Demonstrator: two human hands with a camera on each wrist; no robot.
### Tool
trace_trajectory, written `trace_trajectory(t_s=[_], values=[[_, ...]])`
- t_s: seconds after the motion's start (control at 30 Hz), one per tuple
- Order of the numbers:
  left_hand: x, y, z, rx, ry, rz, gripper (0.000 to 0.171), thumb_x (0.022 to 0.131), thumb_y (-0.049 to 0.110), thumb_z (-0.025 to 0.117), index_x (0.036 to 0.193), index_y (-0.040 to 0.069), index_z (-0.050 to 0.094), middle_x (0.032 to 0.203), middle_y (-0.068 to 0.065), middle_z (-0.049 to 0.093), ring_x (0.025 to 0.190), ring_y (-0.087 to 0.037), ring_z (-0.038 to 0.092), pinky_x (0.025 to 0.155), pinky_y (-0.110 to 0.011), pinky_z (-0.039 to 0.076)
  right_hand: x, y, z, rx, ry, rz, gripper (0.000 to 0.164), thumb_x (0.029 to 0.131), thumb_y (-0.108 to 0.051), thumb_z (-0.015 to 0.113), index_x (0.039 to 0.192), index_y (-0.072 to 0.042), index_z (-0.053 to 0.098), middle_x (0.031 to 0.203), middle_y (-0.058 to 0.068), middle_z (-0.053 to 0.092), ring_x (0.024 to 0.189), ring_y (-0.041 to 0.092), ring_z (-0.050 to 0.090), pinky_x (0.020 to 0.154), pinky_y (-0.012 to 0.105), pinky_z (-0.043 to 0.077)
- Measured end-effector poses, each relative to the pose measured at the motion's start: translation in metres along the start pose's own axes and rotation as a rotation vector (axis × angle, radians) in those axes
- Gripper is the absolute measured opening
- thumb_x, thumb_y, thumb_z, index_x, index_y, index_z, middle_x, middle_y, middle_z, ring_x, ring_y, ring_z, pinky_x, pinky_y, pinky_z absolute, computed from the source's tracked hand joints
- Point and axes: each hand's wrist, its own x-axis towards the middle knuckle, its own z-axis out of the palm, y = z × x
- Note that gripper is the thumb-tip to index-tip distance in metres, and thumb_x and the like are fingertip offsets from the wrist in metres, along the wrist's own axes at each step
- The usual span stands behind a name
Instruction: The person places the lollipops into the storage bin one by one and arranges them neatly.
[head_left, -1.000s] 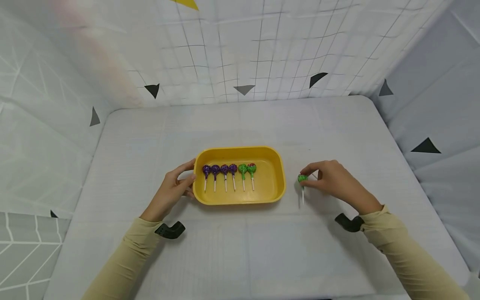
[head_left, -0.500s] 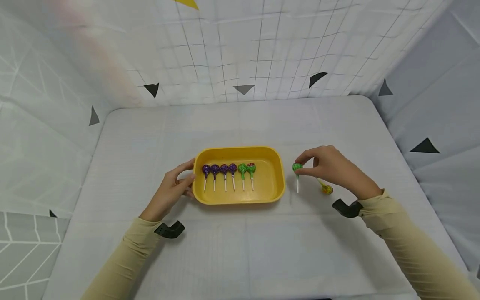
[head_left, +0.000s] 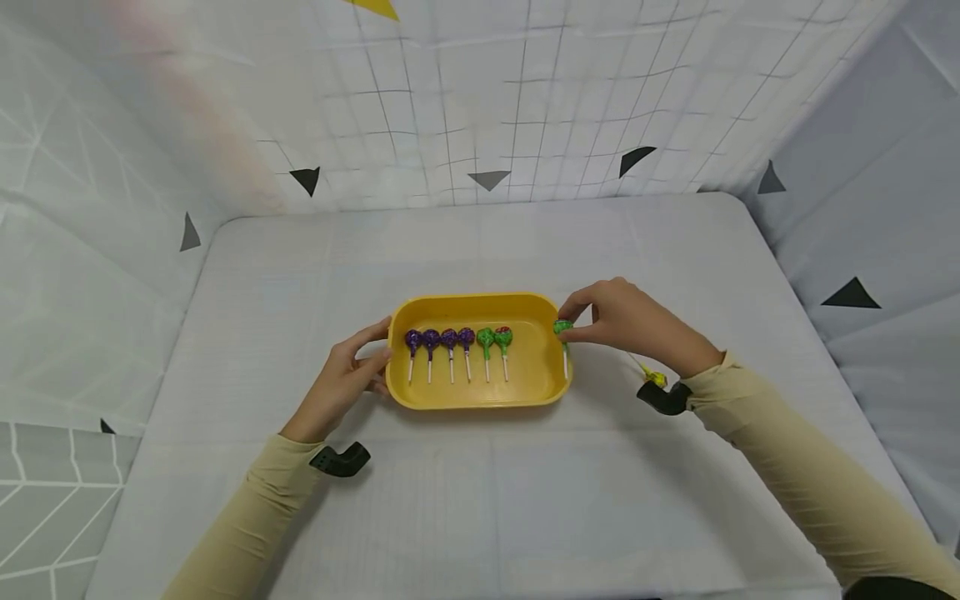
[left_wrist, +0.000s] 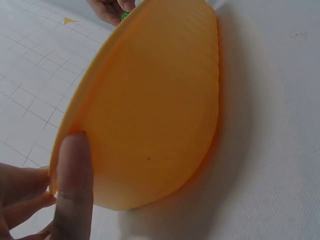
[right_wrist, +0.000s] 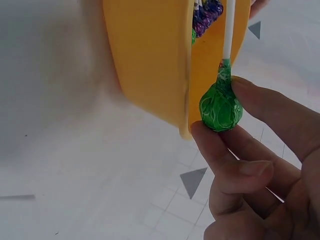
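Observation:
My right hand (head_left: 630, 321) pinches a green-wrapped lollipop (head_left: 562, 327) by its head, over the right rim of a yellow tray (head_left: 536, 367). In the right wrist view the green lollipop (right_wrist: 221, 110) lies between thumb and fingertips, its white stick pointing away from them. My left hand (head_left: 341, 383) grips the tray's left end; in the left wrist view one digit presses on the outer wall (left_wrist: 150, 100). Inside the tray, several purple lollipops (head_left: 448, 337) and two green lollipops (head_left: 495, 337) form a row, sticks toward me.
A yellow lollipop (head_left: 655, 377) lies on the white table (head_left: 487, 500) right of the tray, partly behind my right wrist. A black device (head_left: 341, 460) is on my left wrist. White sheets with black triangles (head_left: 851, 293) rise around the table.
My right hand has carried the green lollipop leftward from the table to the tray's right rim, uncovering the yellow lollipop. The left hand and tray stay in place.

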Motion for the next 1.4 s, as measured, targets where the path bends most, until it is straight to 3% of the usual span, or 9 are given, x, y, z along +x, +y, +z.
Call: trace_trajectory(t_s=[0.27,0.5,0.77,1.4], values=[[-0.001,0.001,-0.001,-0.004,-0.006,0.0,0.057,0.109,0.02,0.054,0.162,0.017,0.035,0.161,-0.014,0.039,0.071,-0.013,0.069,0.071,-0.028,0.065,0.02,-0.01,0.009,-0.035,-0.047,-0.044,0.021,0.086,-0.028,0.085,0.102,-0.015,0.081,0.097,-0.002,0.079,0.093,0.021,0.07,0.076,0.034,0.057],[-0.001,0.001,-0.001,-0.01,-0.011,0.008,0.057,0.109,0.02,0.055,0.162,0.016,0.035,0.161,-0.015,0.039,0.07,-0.014,0.069,0.071,-0.03,0.065,0.031,-0.016,0.016,-0.073,-0.074,-0.014,0.021,0.086,-0.03,0.086,0.1,-0.015,0.081,0.097,-0.002,0.079,0.1,0.024,0.071,0.093,0.045,0.055],[0.0,0.0,-0.001,-0.007,-0.006,0.008,0.056,0.109,0.019,0.054,0.162,0.015,0.035,0.162,-0.015,0.039,0.07,-0.013,0.069,0.07,-0.03,0.065,0.039,-0.023,0.023,-0.122,-0.105,0.002,0.023,0.087,-0.031,0.085,0.101,-0.014,0.08,0.098,-0.001,0.079,0.097,0.02,0.071,0.084,0.04,0.062],[0.001,-0.002,-0.002,-0.005,-0.002,-0.003,0.055,0.109,0.019,0.054,0.161,0.017,0.037,0.161,-0.012,0.04,0.07,-0.017,0.069,0.071,-0.033,0.065,0.063,-0.031,0.037,-0.226,-0.13,0.002,0.024,0.085,-0.033,0.086,0.093,-0.013,0.078,0.091,0.001,0.076,0.082,0.018,0.068,0.07,0.033,0.06]])
